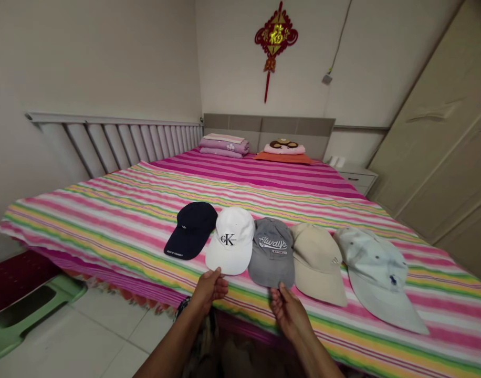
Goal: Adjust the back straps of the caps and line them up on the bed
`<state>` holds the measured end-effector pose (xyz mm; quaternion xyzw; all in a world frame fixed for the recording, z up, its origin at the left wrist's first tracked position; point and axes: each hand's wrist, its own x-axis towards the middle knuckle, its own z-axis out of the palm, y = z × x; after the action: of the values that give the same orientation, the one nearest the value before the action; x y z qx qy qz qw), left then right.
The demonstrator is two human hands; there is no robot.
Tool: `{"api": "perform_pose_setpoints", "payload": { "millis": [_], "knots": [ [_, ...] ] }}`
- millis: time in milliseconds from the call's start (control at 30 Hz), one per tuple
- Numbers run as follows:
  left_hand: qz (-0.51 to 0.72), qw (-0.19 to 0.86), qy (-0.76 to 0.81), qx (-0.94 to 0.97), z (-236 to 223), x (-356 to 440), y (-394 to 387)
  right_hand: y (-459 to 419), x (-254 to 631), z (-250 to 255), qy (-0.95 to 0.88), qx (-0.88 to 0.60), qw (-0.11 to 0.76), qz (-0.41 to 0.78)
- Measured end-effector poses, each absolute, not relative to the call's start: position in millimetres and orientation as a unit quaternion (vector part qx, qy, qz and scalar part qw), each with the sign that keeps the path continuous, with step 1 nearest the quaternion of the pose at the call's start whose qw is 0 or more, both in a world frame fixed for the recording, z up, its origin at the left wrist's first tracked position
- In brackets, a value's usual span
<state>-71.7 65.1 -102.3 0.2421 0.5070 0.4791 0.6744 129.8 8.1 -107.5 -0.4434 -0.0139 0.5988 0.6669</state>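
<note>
Nearest the camera, the person's left hand (211,290) and right hand (291,313) reach in from the bottom edge, palms turned partly upward, over the near side of a bed with a striped bedspread (106,220); the left grip is loosely half-curled and holds nothing, its fingertips at the front edge of a white cap (230,241) marked "CK"; the right grip stands open and empty, its fingers spread a little and reaching the brim of a grey cap (271,252) with "Always" lettering.

Five baseball caps lie flat on the bedspread in a side-by-side row running across the bed, each touching or overlapping its neighbour; from the left come a navy cap (191,231), the white cap, the grey cap, a beige cap (317,262) and a pale blue cap (378,273); the navy brim points down and to the left, the white and grey brims point almost straight at the person, and the beige and pale blue brims angle toward the near right; each cap's long axis runs from crown to brim along those same lines, fanning outward.

Beyond the caps, folded pink bedding (225,146) rests against a grey headboard (268,128); a red Chinese knot (275,37) hangs on the wall above it.
</note>
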Motion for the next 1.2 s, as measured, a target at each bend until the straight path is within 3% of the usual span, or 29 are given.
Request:
{"api": "perform_pose_setpoints", "payload": {
  "millis": [333, 1200],
  "knots": [
    [0.627, 0.563, 0.524, 0.119, -90.4, -125.7, 100.6, 3.0, 130.8, -108.9, -0.016, -0.443, 0.67, 0.595],
    [0.634, 0.525, 0.539, 0.179, -101.0, -118.1, 107.7, 3.9, 130.7, -111.0, -0.036, -0.44, 0.673, 0.593]
  ]
}}
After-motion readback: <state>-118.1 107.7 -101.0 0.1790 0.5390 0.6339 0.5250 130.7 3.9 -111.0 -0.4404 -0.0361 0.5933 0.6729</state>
